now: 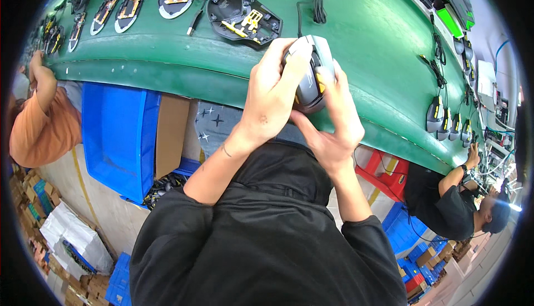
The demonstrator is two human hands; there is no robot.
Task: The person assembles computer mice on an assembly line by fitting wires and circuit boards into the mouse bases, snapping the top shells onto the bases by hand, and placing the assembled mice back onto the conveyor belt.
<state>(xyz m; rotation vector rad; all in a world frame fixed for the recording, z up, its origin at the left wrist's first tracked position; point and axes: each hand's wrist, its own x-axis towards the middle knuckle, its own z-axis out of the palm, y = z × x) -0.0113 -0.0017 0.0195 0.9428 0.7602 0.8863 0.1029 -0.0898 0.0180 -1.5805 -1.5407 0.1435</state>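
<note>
A grey-and-black computer mouse (310,92) is held over the near edge of the green desk (378,39) — its left side is wrapped by the left grip (268,92), its right by the right grip (339,120) — and beyond it a black mouse shell (227,12) with yellow parts is seen near a bundled cable (319,5)
</note>
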